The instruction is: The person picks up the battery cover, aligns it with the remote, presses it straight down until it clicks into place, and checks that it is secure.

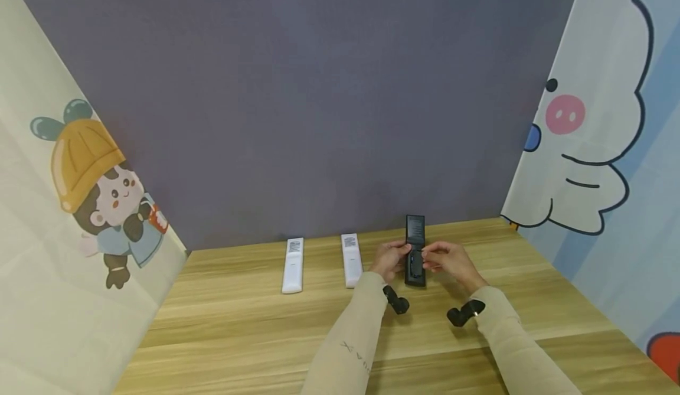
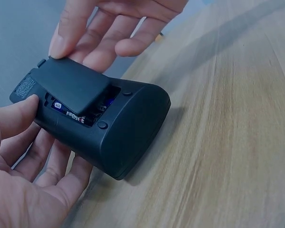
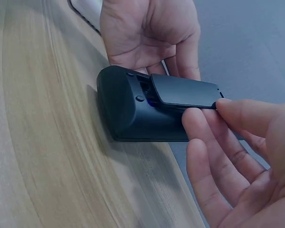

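Observation:
A black remote control (image 1: 415,228) lies back side up in my left hand (image 1: 390,258), whose thumb and fingers grip it along its side. Between thumb and fingers, my right hand (image 1: 449,263) pinches the edge of the black battery cover (image 2: 75,85). That cover sits slantwise over the battery compartment, leaving part of the opening bare. Dark batteries (image 2: 76,116) with blue and white print show inside, in the left wrist view. In the right wrist view, the cover hides most of the compartment.
Two white remote controls, one at the left (image 1: 293,266) and one nearer my left hand (image 1: 350,259), lie back side up on the wooden table (image 1: 239,336). A grey panel (image 1: 319,105) rises behind the table's far edge. Printed cartoon sheets stand at both sides.

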A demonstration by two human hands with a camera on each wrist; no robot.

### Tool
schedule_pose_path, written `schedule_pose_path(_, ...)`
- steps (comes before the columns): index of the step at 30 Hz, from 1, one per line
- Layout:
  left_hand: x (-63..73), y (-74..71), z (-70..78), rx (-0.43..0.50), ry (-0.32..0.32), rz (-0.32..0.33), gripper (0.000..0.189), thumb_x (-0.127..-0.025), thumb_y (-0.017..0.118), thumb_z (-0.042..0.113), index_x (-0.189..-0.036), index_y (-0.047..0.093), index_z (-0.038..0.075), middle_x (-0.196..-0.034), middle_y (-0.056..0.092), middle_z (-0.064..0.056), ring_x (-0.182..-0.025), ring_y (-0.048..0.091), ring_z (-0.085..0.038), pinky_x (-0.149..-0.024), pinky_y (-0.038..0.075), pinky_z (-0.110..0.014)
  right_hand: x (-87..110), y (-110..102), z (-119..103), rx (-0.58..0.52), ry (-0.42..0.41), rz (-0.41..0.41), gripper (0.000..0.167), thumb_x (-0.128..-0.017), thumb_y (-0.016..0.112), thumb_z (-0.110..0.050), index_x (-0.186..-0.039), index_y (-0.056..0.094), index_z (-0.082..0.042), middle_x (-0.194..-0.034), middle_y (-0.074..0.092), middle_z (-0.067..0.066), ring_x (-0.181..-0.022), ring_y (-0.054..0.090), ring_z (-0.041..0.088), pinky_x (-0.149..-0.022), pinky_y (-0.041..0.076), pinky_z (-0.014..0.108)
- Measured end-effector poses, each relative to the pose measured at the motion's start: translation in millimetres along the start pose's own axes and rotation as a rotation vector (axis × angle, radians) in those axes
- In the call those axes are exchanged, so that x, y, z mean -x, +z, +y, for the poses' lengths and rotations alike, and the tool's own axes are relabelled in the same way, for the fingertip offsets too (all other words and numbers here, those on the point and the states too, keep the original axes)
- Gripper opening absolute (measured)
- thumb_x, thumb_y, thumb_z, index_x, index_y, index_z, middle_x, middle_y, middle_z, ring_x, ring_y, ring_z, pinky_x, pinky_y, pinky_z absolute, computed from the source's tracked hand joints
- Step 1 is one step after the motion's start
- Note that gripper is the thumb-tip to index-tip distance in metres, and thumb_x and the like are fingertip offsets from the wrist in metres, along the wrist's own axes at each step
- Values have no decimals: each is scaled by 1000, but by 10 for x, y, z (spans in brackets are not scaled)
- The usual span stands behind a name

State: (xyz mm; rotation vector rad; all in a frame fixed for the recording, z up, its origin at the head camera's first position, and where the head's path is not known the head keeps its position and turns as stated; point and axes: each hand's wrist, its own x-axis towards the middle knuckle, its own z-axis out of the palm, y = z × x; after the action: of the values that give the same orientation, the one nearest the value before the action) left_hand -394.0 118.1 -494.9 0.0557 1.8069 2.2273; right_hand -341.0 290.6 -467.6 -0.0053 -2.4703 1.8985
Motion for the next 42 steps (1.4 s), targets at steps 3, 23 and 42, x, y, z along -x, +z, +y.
schedule_pose_path(3,-1,-4,8,14,-9,-9,33,-97,70,15,-128,70,5,-114,77,-15,-92,74,-19,-87,62,-43,4,9,-4,8,2,-3,31,-97,71,-15,-119,67,6,-91,77,2,-79,75,16,-69,62,30)
schedule_pose_path(23,17,-5,12,23,3,-15,34,-97,71,15,-129,69,4,-119,75,-15,-105,74,-28,-93,60,-46,-28,33,29,98,-7,-12,23,-97,71,-15,-111,70,2,-91,76,3,-79,74,17,-70,62,35)
schedule_pose_path(42,56,-29,1,41,10,-28,31,-97,71,13,-127,71,4,-118,75,-16,-107,74,-29,-91,61,-44,7,82,39,138,-41,1,21,-96,71,-13,-109,71,3,-90,76,6,-75,71,13,-69,61,37)
